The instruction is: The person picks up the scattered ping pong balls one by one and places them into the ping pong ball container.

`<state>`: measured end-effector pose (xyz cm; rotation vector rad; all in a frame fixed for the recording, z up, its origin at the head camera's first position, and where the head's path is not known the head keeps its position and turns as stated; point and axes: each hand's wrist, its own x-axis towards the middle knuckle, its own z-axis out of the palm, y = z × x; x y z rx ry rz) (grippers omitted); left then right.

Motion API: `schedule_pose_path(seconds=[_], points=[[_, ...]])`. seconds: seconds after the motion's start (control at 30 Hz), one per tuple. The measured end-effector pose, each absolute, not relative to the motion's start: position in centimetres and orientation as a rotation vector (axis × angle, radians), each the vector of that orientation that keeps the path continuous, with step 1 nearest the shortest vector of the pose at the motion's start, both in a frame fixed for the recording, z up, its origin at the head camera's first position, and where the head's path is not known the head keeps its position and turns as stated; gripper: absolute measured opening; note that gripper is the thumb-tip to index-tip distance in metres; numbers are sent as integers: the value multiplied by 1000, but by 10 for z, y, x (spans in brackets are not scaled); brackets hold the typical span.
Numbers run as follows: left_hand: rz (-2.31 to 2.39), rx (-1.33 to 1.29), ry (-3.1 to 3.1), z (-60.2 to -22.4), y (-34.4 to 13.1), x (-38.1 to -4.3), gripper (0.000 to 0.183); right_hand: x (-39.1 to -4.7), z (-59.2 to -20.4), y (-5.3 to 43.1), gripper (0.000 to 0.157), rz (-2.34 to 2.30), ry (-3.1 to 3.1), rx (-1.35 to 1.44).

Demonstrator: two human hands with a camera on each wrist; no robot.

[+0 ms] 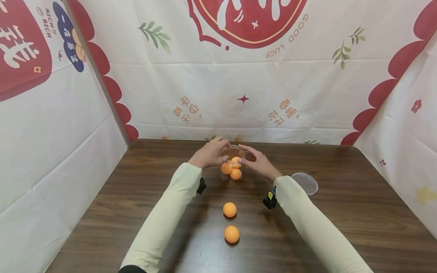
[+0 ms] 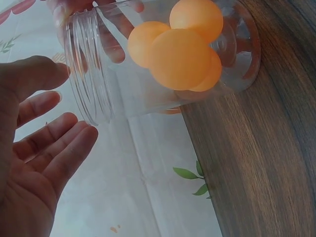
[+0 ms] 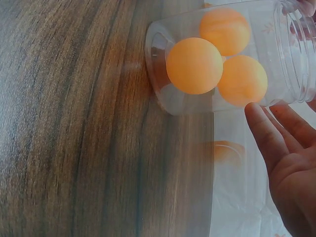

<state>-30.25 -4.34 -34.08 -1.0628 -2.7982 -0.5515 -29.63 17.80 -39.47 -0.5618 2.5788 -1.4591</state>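
Observation:
A clear plastic jar (image 1: pixel 233 150) with a ribbed neck stands upright at the back of the table, several orange balls (image 2: pixel 180 59) piled in its lower part. My left hand (image 1: pixel 212 152) is at the left of the mouth, its thumb tip right at the rim and its fingers loosely extended beside the neck in the left wrist view. On the other side, my right hand (image 1: pixel 257 163) has its thumb near the front of the rim and fingers towards the back. Straight fingers (image 3: pixel 266 131) come up to the jar's wall in the right wrist view.
Two loose orange balls, a farther one (image 1: pixel 230 209) and a nearer one (image 1: pixel 231 234), lie in front of the jar. A flat clear round lid (image 1: pixel 305 183) rests beside the right forearm. Printed white cloth (image 1: pixel 218 83) hangs behind the brown table (image 1: pixel 136 197).

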Motion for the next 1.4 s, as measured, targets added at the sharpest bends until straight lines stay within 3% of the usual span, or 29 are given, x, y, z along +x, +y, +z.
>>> schedule_pose_path(seconds=[0.9,1.4], points=[[-565,-1010,-2866,-329,-65,-286,31,-297,-393,180,64,-1486,2567,-564],[-551,-1205,-2790,-335,-66,-262,27,-296,-395,178,65,-1493,2536,-552]])
